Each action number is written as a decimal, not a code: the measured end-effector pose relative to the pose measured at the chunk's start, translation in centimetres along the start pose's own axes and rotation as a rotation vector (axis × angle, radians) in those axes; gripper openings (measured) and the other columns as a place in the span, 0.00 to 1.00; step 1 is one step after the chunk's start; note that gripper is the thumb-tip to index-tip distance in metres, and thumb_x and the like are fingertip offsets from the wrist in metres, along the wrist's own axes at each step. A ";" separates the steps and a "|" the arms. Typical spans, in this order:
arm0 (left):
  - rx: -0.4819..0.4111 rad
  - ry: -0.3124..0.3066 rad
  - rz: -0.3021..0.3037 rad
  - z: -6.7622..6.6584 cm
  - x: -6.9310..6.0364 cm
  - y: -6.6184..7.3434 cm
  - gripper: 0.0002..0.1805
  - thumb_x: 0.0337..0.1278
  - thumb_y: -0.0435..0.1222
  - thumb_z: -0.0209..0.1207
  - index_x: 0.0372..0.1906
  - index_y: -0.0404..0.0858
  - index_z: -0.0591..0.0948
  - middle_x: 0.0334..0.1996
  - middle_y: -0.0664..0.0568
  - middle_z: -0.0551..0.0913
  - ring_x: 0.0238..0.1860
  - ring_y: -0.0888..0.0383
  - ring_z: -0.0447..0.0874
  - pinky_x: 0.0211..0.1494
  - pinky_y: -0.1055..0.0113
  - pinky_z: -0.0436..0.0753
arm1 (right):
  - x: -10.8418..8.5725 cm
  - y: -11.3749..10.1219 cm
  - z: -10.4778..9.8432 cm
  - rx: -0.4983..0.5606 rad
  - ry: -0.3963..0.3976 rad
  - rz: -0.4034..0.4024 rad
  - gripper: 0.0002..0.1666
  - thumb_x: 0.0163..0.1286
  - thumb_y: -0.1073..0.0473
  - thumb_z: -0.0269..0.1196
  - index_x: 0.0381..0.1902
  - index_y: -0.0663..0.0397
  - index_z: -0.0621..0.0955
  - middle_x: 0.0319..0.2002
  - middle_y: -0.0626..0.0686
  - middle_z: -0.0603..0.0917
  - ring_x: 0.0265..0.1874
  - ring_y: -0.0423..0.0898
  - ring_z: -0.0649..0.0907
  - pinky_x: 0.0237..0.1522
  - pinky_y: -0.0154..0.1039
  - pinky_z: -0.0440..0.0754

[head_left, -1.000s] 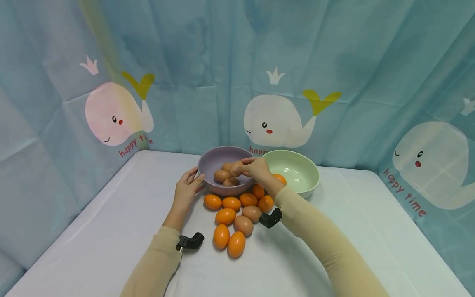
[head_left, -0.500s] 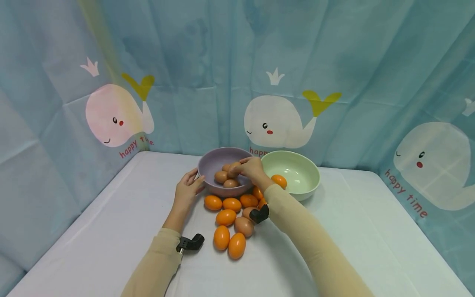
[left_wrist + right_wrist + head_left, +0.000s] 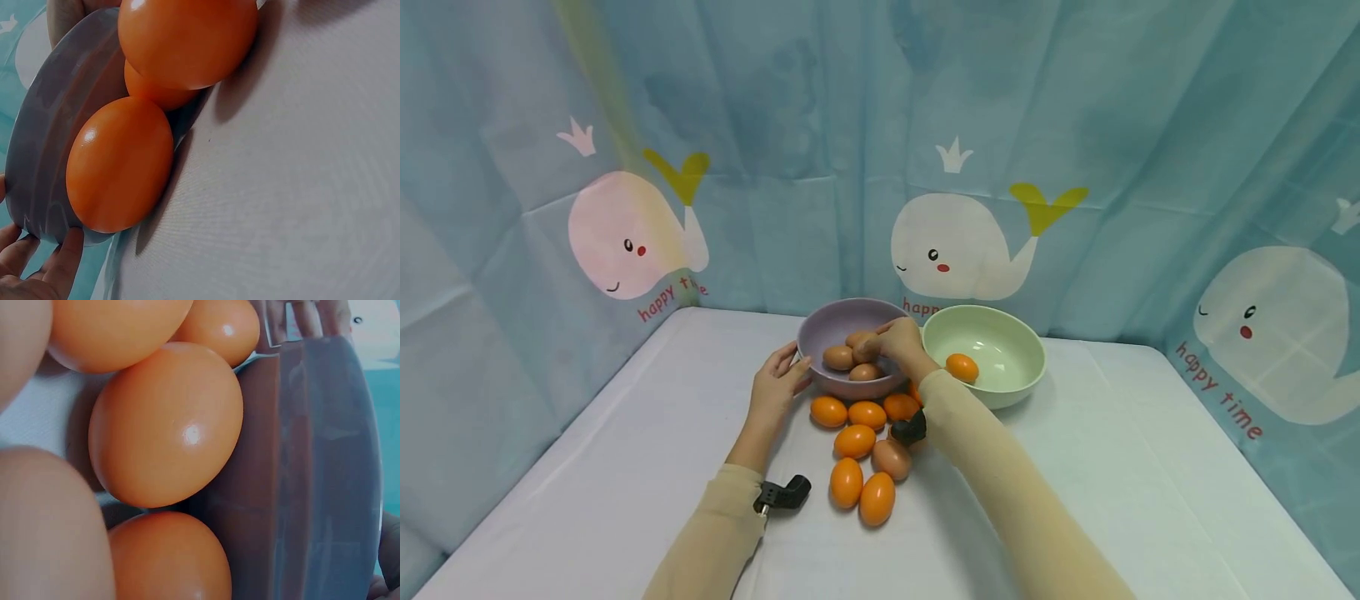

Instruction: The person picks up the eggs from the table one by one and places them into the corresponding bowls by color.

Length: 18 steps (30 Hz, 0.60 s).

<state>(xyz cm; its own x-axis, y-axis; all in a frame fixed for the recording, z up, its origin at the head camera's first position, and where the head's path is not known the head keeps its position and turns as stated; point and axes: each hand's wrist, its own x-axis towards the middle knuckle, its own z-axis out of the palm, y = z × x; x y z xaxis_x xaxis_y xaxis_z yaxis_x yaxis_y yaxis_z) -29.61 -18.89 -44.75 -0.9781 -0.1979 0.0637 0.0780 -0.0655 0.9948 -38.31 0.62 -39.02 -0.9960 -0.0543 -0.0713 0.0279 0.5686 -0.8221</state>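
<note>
Purple bowl (image 3: 850,389) is sitting far, green bowl (image 3: 1011,367) just beside it, R. L hand (image 3: 775,385) is resting spread vs purple bowl's L side — R hand (image 3: 901,343) is pinching a brown egg (image 3: 862,350) inside, 3 other brown eggs (image 3: 838,358) touching/near. Orange egg (image 3: 962,368) is lying in green bowl, loose eggs (image 3: 855,442) nearer.

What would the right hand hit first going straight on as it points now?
Probably the leftmost brown egg in the purple bowl: the right hand points leftward there, its held egg close beside it. Depth is unclear; it might pass above.
</note>
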 end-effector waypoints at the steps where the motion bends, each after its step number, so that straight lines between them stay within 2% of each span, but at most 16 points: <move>1: 0.000 -0.001 0.002 0.0 0.0 0.0 0.32 0.71 0.37 0.57 0.74 0.35 0.63 0.78 0.44 0.58 0.73 0.47 0.67 0.62 0.62 0.83 | 0.1 0.0 0.1 -0.013 -0.001 -0.003 0.25 0.50 0.58 0.79 0.46 0.63 0.87 0.45 0.58 0.88 0.44 0.51 0.85 0.45 0.40 0.89; 9: 0.007 -0.001 0.004 0.0 0.0 0.2 0.31 0.71 0.37 0.57 0.75 0.35 0.63 0.78 0.44 0.58 0.73 0.47 0.67 0.63 0.62 0.83 | 0.4 0.0 0.3 -0.107 -0.025 -0.030 0.21 0.50 0.56 0.80 0.38 0.63 0.88 0.33 0.54 0.87 0.35 0.48 0.81 0.44 0.38 0.87; 14: -0.002 -0.001 -0.002 0.0 0.0 -0.1 0.31 0.71 0.36 0.57 0.74 0.34 0.63 0.77 0.44 0.59 0.72 0.47 0.67 0.60 0.65 0.85 | 0.3 0.1 0.3 -0.188 -0.042 -0.056 0.19 0.50 0.55 0.80 0.35 0.63 0.88 0.21 0.48 0.80 0.28 0.45 0.78 0.33 0.33 0.82; 18: -0.001 -0.005 0.001 0.0 0.0 -0.1 0.31 0.71 0.37 0.57 0.74 0.35 0.63 0.77 0.44 0.59 0.72 0.47 0.68 0.60 0.66 0.85 | 0.3 0.1 0.3 -0.215 -0.050 -0.074 0.18 0.50 0.56 0.80 0.32 0.64 0.88 0.16 0.45 0.76 0.23 0.43 0.76 0.25 0.29 0.75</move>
<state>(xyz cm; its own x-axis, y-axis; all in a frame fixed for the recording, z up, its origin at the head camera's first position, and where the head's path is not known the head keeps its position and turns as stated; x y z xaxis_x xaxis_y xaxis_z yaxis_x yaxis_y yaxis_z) -29.63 -18.90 -44.83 -0.9791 -0.1926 0.0654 0.0796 -0.0667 0.9946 -38.58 0.45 -39.31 -0.9890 -0.1400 -0.0478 -0.0692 0.7233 -0.6870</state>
